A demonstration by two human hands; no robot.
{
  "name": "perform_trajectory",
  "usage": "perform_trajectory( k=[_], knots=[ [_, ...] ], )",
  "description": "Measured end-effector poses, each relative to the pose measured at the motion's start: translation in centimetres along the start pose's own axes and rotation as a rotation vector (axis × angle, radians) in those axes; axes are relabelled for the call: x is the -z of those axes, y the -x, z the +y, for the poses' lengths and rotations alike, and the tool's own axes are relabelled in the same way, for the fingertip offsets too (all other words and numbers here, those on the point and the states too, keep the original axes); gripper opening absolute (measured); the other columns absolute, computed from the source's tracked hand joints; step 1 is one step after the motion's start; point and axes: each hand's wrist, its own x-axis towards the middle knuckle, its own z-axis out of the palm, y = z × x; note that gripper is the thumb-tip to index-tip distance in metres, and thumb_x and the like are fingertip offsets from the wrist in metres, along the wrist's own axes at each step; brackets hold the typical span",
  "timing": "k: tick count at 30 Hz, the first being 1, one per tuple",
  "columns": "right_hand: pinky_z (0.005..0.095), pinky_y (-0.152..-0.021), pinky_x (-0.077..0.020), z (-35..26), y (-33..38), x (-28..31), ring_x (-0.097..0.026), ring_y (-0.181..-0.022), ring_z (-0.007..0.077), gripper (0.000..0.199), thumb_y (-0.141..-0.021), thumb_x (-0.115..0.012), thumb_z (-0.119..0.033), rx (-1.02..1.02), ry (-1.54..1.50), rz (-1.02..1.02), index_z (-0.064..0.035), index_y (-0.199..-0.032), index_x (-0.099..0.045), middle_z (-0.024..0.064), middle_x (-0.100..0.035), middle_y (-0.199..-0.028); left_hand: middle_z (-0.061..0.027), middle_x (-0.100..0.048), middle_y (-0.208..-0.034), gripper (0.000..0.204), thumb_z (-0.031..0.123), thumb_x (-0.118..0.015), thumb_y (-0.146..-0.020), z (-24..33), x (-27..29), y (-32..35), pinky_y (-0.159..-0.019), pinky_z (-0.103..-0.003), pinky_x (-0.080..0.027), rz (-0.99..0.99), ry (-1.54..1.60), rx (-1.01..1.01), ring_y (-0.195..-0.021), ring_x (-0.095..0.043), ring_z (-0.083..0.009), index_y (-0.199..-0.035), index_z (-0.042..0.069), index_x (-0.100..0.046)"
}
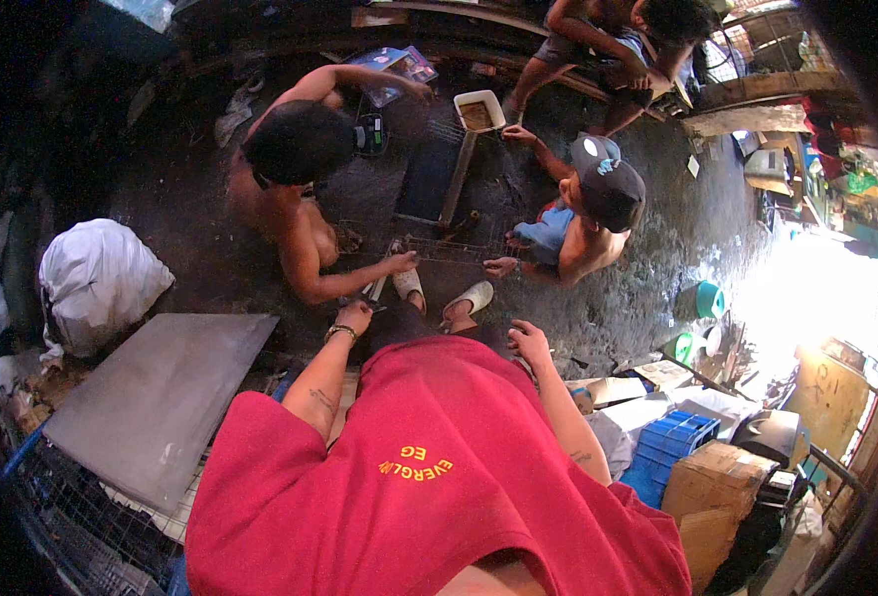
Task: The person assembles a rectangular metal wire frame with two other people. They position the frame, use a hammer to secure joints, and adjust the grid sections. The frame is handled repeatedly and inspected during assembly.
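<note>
A wire grid (454,249) ahead of my left hand (354,316) and my right hand (529,343).

It is thin, dull and open-meshed, long and narrow, stretching crosswise beyond both my hands and apart from them; I can't tell whether it lies flat or is raised. Just past my left hand a short pale strip (376,289) slants away from me, too small to tell whether my fingers touch it.

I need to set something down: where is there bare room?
The grey board, between the white sack and red sleeve; the floor between the capped worker and green tub. Crowded: around the left hand and the blue crate.
</note>
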Motion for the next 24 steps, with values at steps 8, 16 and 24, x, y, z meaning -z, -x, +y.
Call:
perform_trajectory(
  k=[8,16,24],
  knots=[
    [0.0309,-0.052,-0.0513,6.5,-2.1,1.8,-0.063,-0.065,0.0160,0.048,-0.087,-0.062,-0.014,-0.110,-0.090,0.059,-0.0096,-0.134,-0.056,0.0061,-0.067,-0.088,-0.0164,-0.067,-0.117,0.032,0.038,-0.059,-0.090,0.1,2.3,-2.5,-0.098,-0.045,-0.047,0.076,-0.065,-0.117,-0.114,-0.060,-0.0365,-0.109,0.014,-0.070],
    [0.0382,-0.046,-0.0489,-1.0,-15.6,-1.6,-0.063,-0.063,0.0216,0.064,-0.089,-0.057,-0.008,0.306,-0.106,0.104,-0.0179,-0.149,-0.037,0.0078,-0.068,-0.085,-0.0186,-0.069,-0.109,0.038,0.038,-0.059,-0.090,4.5,6.8,0.3,-0.092,-0.044,-0.049,0.096,0.120,-0.243,-0.108,-0.063,-0.0364,-0.113,0.009,-0.069],
    [0.0411,-0.041,-0.0426,-3.2,-22.3,-3.6,-0.058,-0.049,0.0240,0.058,-0.093,-0.058,-0.026,0.067,-0.063,-0.149,-0.0212,-0.147,-0.036,0.0104,-0.067,-0.081,-0.0204,-0.069,-0.110,0.040,0.037,-0.061,-0.089,3.0,9.5,3.7,-0.093,-0.043,-0.050,0.145,-0.055,-0.160,-0.107,-0.064,-0.0374,-0.116,0.009,-0.068]
  ],
)
